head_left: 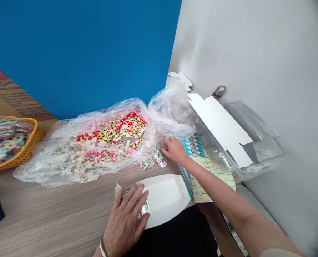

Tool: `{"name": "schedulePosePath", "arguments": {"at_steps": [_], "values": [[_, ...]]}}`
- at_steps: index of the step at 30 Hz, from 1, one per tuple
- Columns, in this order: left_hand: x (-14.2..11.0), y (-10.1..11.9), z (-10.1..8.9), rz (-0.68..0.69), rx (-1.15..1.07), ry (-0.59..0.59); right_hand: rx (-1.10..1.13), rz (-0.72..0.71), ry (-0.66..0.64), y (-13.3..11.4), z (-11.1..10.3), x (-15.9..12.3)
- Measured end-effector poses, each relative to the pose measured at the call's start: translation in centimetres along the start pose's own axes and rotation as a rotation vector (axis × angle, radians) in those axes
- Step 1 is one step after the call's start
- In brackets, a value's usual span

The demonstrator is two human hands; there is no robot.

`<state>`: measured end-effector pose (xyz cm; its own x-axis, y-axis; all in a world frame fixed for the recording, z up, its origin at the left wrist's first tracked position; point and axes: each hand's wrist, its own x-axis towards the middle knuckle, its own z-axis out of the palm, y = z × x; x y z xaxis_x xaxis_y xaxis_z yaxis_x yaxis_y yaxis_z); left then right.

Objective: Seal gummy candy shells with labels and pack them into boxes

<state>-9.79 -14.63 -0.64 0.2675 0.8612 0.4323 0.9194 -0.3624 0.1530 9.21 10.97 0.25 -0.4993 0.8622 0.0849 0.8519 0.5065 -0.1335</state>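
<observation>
My left hand (129,217) lies flat, fingers stretched and a little apart, over a clear plastic blister (147,207) with printed pieces in it. That blister rests at the left end of a white card tray (165,200) with a folded-up right end. Further off, my right hand (175,149) has its thumb and fingers bent around a small clear blister, mostly hidden by the fingers. Just left of those fingers, a filled blister (160,158) and another filled blister (146,164) lie on the table.
A clear bag (67,157) spills many small red, white and yellow pieces. Left of it stands a yellow basket (31,142) of filled packs. Printed card sheets (201,171) lie under my right forearm. A clear plastic bin (268,150) holds a white flat carton (220,125).
</observation>
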Motion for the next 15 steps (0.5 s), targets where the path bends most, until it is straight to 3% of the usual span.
{"name": "schedulePosePath", "arguments": {"at_steps": [4, 6, 9, 12, 15], "values": [[0.0, -0.1, 0.0, -0.002, 0.003, -0.006, 0.106, 0.104, 0.033, 1.3, 0.4, 0.5], [-0.1, -0.1, 0.0, -0.003, 0.002, -0.009, 0.077, 0.260, 0.038, 1.6, 0.2, 1.0], [-0.2, -0.1, 0.1, -0.005, -0.001, -0.013, 0.056, 0.483, -0.075, 1.5, -0.3, 1.5], [-0.2, -0.1, 0.1, -0.009, -0.005, -0.013, 0.065, 0.504, -0.155, 0.6, -0.4, 1.9], [-0.2, 0.0, 0.1, -0.008, -0.007, -0.015, 0.044, 0.471, -0.128, -0.3, -0.2, 2.6]]}}
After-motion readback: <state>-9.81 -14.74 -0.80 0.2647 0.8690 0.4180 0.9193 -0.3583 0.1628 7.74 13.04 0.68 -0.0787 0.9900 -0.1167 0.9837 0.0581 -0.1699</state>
